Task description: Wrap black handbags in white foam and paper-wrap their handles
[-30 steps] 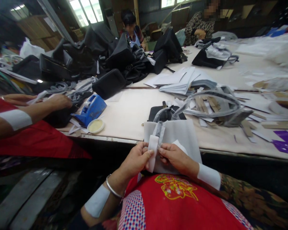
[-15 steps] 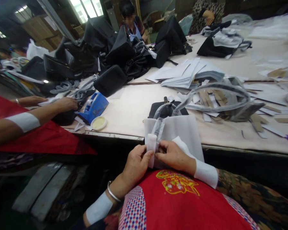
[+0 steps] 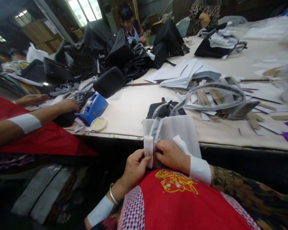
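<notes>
My left hand (image 3: 136, 164) pinches a folded strip of white foam wrap (image 3: 148, 147) between thumb and fingers. Beside it my right hand (image 3: 171, 156) has its fingers curled against the same wrap and the plastic-covered strap (image 3: 156, 129); the fingertips are partly hidden. That strap runs up to a black bag (image 3: 165, 109) at the table edge. A white foam sheet (image 3: 182, 129) covers the bag's near side and hangs over the edge. Behind it, a long loop of strap in clear plastic (image 3: 213, 86) lies on the table.
To the left stand a blue tape dispenser (image 3: 95, 108) and a small round dish (image 3: 98, 124). Black bags (image 3: 110, 80) are heaped behind. White paper sheets (image 3: 182, 73) and cardboard scraps (image 3: 208, 99) lie farther back and right. A co-worker's arm (image 3: 45, 111) reaches in from the left.
My left hand has shifted slightly down the foam strip, whose upper end shows more. My right hand stays close beside it. The whole view has moved slightly.
</notes>
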The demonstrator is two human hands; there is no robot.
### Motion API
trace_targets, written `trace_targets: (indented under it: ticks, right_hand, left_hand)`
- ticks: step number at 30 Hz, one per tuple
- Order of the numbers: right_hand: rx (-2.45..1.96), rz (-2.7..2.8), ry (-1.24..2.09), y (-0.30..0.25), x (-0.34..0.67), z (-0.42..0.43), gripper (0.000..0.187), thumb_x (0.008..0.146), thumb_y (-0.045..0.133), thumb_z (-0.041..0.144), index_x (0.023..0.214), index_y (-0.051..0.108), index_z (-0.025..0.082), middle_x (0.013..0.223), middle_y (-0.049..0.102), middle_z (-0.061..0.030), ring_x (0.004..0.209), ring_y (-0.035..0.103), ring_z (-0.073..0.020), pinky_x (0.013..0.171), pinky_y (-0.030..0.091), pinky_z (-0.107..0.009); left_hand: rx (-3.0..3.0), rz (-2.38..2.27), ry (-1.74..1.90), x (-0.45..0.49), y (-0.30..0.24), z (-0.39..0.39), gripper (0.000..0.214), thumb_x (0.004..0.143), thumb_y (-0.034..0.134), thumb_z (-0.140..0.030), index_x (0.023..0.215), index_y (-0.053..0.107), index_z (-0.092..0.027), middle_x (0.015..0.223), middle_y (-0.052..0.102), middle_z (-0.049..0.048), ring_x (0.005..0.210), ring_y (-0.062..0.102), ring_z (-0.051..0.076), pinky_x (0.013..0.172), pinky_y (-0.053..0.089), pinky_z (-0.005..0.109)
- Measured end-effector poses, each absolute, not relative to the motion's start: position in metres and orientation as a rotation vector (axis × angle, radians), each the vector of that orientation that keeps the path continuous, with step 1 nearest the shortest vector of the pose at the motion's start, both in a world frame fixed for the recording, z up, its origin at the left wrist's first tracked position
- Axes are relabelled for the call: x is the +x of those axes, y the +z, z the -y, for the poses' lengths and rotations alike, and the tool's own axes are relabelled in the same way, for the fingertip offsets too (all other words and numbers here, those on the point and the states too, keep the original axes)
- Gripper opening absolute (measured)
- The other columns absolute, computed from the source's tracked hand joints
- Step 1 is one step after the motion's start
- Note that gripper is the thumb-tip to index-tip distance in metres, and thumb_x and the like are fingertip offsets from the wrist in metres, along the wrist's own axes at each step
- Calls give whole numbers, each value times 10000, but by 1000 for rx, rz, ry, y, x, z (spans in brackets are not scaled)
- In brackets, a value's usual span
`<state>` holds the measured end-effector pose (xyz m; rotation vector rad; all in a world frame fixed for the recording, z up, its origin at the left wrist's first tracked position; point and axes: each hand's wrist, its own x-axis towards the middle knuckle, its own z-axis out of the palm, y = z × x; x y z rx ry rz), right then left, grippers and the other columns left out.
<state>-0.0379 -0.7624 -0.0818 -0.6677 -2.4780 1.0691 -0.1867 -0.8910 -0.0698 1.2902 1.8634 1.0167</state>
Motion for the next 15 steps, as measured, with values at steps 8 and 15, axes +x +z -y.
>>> trace_targets:
  ticks: [8, 15]
  right_hand:
    - [-856, 2101, 1872, -64, -36, 760, 152, 789, 587, 279, 716, 638, 155, 630, 584, 22, 570, 471, -123, 511, 336, -232]
    - [-632, 2230, 1773, -69, -35, 759, 148, 815, 564, 208, 801, 701, 154, 809, 706, -20, 751, 610, -174, 685, 471, -272]
  left_hand:
    - [1131, -1701, 1142, -190, -48, 881, 275, 883, 601, -233, 1121, 721, -166, 1046, 738, 54, 938, 667, 205, 843, 527, 298]
    - [892, -1602, 1189, -183, -47, 877, 419, 851, 628, -272, 1243, 648, -126, 1116, 730, 94, 994, 680, 236, 891, 550, 357]
